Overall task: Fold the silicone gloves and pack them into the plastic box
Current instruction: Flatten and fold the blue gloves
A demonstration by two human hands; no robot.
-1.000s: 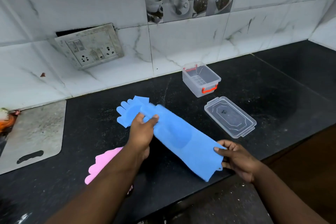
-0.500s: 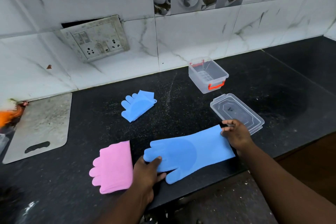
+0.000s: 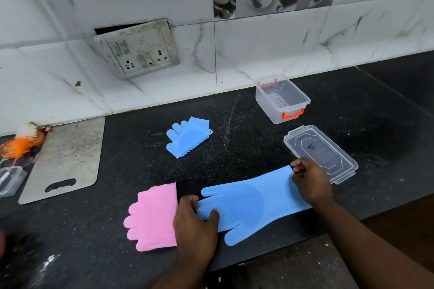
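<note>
On the black countertop, an unfolded blue silicone glove lies flat near the front edge.
Left hand pinches its fingertips, right hand pinches its cuff; the clear plastic box stands open behind.

Evenly, softly lit; faint sheen on speckled black stone worktop; wide-angle bowing toward edges; blurred, dim bottom-left corner

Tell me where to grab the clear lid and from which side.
Take the clear lid by its long far-right rim, coming from the right. It lies flat on the counter, and the right hand crowds its near corner, so that raised edge is freest.
</note>
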